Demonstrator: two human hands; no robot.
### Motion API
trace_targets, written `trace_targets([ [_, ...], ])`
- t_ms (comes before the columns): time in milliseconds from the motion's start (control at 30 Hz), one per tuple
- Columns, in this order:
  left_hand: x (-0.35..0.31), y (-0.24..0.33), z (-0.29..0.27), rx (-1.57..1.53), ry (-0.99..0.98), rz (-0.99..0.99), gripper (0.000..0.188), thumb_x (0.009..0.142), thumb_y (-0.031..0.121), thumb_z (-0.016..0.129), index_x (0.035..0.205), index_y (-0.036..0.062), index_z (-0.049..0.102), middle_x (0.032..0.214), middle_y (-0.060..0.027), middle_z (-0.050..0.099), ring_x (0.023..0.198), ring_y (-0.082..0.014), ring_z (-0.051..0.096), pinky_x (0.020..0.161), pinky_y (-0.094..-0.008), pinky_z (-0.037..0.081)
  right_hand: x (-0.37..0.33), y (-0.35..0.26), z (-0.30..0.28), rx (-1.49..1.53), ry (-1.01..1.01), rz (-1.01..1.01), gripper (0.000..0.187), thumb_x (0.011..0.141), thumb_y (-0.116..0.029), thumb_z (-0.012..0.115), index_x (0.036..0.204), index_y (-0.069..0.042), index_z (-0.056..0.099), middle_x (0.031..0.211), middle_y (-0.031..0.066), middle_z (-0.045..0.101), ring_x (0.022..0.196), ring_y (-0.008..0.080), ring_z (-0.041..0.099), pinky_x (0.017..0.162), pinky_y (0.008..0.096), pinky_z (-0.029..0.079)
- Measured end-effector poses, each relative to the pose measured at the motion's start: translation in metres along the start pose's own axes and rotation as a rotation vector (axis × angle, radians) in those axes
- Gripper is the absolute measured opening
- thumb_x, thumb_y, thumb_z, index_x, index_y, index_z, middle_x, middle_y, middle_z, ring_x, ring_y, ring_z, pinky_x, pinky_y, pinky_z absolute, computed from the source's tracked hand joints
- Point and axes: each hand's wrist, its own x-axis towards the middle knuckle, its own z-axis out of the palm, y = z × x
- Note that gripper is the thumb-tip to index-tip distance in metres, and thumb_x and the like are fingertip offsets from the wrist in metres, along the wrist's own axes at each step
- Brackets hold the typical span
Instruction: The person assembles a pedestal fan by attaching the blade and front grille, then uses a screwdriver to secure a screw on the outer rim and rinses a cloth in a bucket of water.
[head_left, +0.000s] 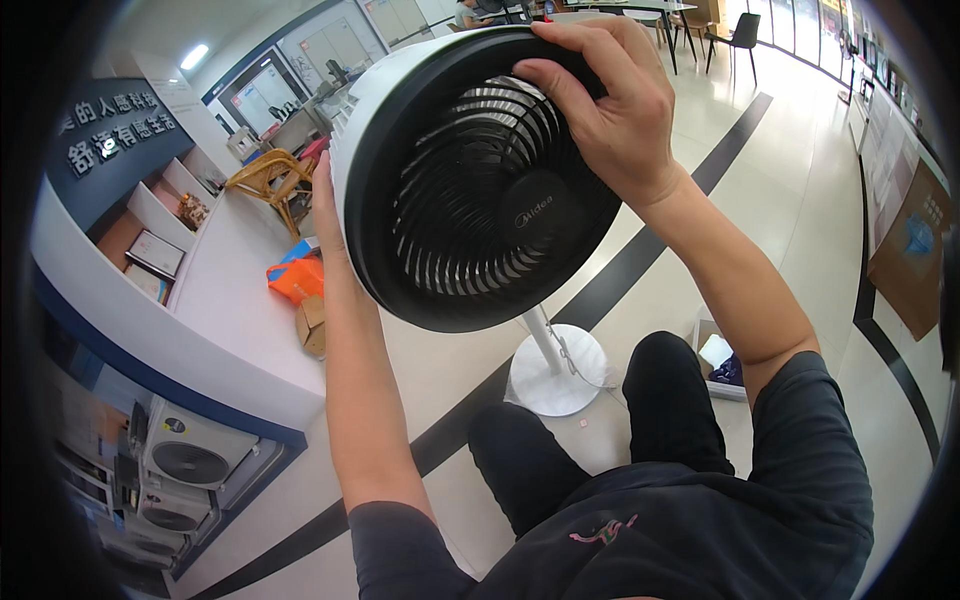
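Note:
A pedestal fan fills the middle of the head view, its round black front grille [470,200] tilted toward me. A white housing shows behind the black rim. My right hand [625,110] grips the upper right of that rim, thumb on the front edge and fingers bent over the top. At the other side, my left hand [327,205] presses against the white housing; its fingers are mostly hidden behind the fan head. Below, the white pole [543,340] runs down to a round white base [565,385] on the floor between my knees, with a thin cord beside the pole.
To the left runs a white curved counter [235,300], with an orange bag [296,282], a cardboard box [311,325] and a wicker chair [270,185] nearby. An open bin [735,385] stands by my right knee. Tables and a black chair [738,42] are farther back.

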Motion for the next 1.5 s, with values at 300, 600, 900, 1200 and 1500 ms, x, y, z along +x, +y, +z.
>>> trace_targets([
  [300, 0.009, -0.002, -0.005, 0.002, 0.095, 0.028, 0.055, 0.105, 0.049, 0.05, 0.132, 0.0037, 0.065, 0.116, -0.013, 0.073, 0.097, -0.0243, 0.072, 0.085, -0.0352, 0.061, -0.014, -0.009, 0.015, -0.128, 0.064, 0.176, 0.029, 0.083, -0.013, 0.086, 0.108, -0.004, 0.075, 0.097, 0.0075, 0.068, 0.088, 0.0234, 0.065, 0.077, 0.0307, 0.052],
  [600, -0.002, -0.016, -0.038, 0.494, 0.359, 0.25, 0.062, 0.107, 0.047, 0.05, 0.144, -0.0017, 0.051, 0.127, -0.0171, 0.066, 0.11, -0.0256, 0.067, 0.096, -0.0361, 0.055, -0.032, 0.0, 0.0, -0.014, -0.042, 0.164, 0.044, 0.089, -0.022, 0.079, 0.129, -0.01, 0.068, 0.121, 0.0118, 0.062, 0.107, 0.029, 0.057, 0.093, 0.0372, 0.046],
  [900, -0.122, -0.104, 0.012, 1.059, 0.273, 0.888, 0.085, 0.109, 0.052, 0.04, 0.161, -0.0102, 0.015, 0.164, -0.022, 0.031, 0.152, -0.0302, 0.032, 0.124, -0.0405, 0.021, -0.099, 0.001, -0.022, 0.621, 0.011, 0.855, 0.056, 0.113, -0.037, 0.043, 0.153, 0.003, 0.043, 0.15, 0.015, 0.052, 0.139, 0.0247, 0.048, 0.119, 0.0348, 0.034],
  [1200, -0.129, -0.097, 0.035, 1.189, 0.621, 0.758, 0.048, 0.113, 0.018, 0.047, 0.151, -0.0098, 0.044, 0.142, -0.0166, 0.062, 0.125, -0.0188, 0.06, 0.108, -0.0288, 0.044, -0.13, -0.009, -0.02, 0.753, 0.112, 1.192, 0.052, 0.113, -0.034, 0.046, 0.141, 0.008, 0.053, 0.138, 0.0134, 0.062, 0.128, 0.0192, 0.057, 0.112, 0.0308, 0.043],
  [1500, -0.099, -0.051, 0.038, 0.933, 0.305, 0.803, 0.053, 0.112, 0.03, 0.051, 0.15, -0.0057, 0.047, 0.147, -0.0138, 0.057, 0.131, -0.0189, 0.054, 0.112, -0.0318, 0.04, -0.142, -0.018, -0.037, 1.263, -0.063, 1.421, 0.07, 0.109, -0.057, 0.042, 0.159, -0.009, 0.037, 0.16, 0.0037, 0.046, 0.146, 0.0205, 0.043, 0.121, 0.04, 0.034],
])
